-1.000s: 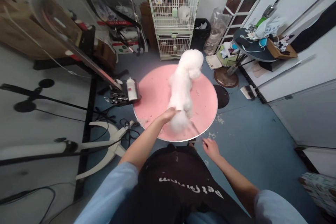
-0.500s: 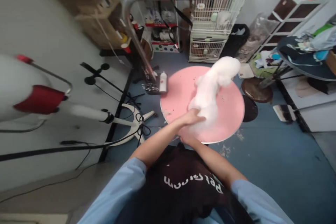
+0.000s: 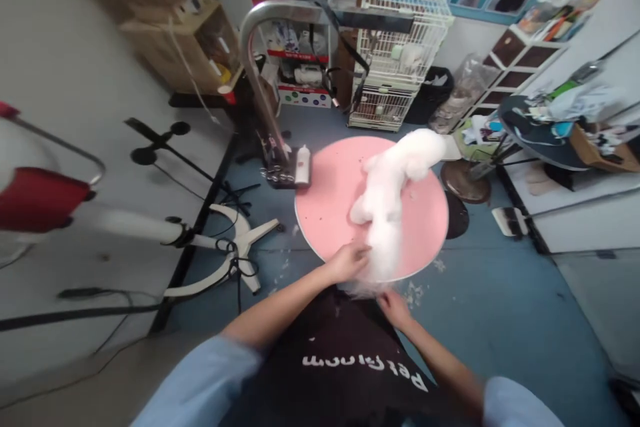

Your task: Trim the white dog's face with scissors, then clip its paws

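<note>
Head view: wht dog (image 3: 387, 197) on rd pink table (image 3: 325, 203), rear twd apron (image 3: 345, 340). L hand (image 3: 349, 262) at its rump, fingers part-curled, can't tell if gripping; R hand (image 3: 395, 309) nr table edge, fingers curled, hold unclear from here.

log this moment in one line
white dog: on pink table | left hand: touching dog's near end | right hand: by table's near edge, grip unclear

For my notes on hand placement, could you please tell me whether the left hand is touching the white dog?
Touching: the head view shows the left hand with fingertips against the white dog, at its near end.
</note>
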Available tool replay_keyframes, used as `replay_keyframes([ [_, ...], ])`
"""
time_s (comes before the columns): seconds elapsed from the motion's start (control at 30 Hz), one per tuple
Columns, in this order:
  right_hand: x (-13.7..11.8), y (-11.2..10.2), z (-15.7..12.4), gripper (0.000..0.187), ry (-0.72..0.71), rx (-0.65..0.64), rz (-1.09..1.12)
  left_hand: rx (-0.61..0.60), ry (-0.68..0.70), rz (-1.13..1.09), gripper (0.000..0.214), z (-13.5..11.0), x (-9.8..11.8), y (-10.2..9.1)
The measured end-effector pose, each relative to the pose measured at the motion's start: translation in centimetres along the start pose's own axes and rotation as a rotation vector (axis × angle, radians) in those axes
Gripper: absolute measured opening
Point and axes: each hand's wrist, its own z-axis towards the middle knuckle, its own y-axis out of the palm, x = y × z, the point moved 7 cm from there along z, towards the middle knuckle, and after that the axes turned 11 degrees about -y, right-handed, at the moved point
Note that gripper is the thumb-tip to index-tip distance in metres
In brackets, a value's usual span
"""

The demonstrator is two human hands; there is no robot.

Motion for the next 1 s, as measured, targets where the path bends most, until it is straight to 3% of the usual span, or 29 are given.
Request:
replay_keyframes([
  [0.07,2.6,-4.3,-2.7,0.043,0.170,0.114,-0.087,-0.059,-0.071,-0.001,0.040,-0.2,-2.6,1.0],
  [0.13,4.3,-8.6,-2.7,0.054,0.251,0.189,-0.136,-0.166,-0.093,0.003,0.041,-0.4,-4.1,2.3],
  [0.23,4.8,-12.9,1.2,0.048,0.209,0.161,-0.146,-0.389,-0.034,0.060,0.037,-1.5,-4.2,3.0],
  [0.3,3.6,-13.7,3.9,0.033,0.103,0.058,-0.119,-0.452,0.019,0.169,0.036,-2.3,-3.3,1.6],
  [0.33,2.8,-13.5,4.7,0.023,0.052,-0.007,-0.109,-0.401,0.022,0.231,0.035,-2.3,-2.8,0.2],
  [0.37,1.8,-13.2,5.0,0.018,0.008,-0.066,-0.106,-0.259,0.014,0.265,0.032,-1.9,-2.1,-1.9],
  [0.43,0.0,-12.4,4.4,0.016,-0.051,-0.154,-0.122,0.173,-0.003,0.214,0.031,-0.6,-0.2,-6.7],
  [0.47,-0.7,-12.1,3.9,0.017,-0.069,-0.185,-0.138,0.299,-0.016,0.160,0.032,0.3,0.7,-8.0],
  [0.5,-1.2,-11.8,3.2,0.018,-0.083,-0.211,-0.157,0.295,-0.064,0.110,0.030,1.8,1.3,-8.1],
  [0.57,-1.9,-11.4,2.3,0.020,-0.108,-0.262,-0.191,0.130,-0.288,0.015,0.034,5.4,1.3,-5.9],
  [0.7,-2.0,-10.9,1.5,0.020,-0.142,-0.350,-0.227,-0.008,-0.458,-0.063,0.044,10.7,0.9,-0.6],
  [0.83,-1.9,-10.2,0.8,0.019,-0.150,-0.377,-0.225,-0.170,-0.622,-0.197,0.034,10.9,-1.9,2.9],
  [1.0,-2.1,-10.9,-0.4,0.027,-0.161,-0.360,-0.254,-0.335,-0.749,-0.456,0.019,9.4,-3.6,4.3],
])
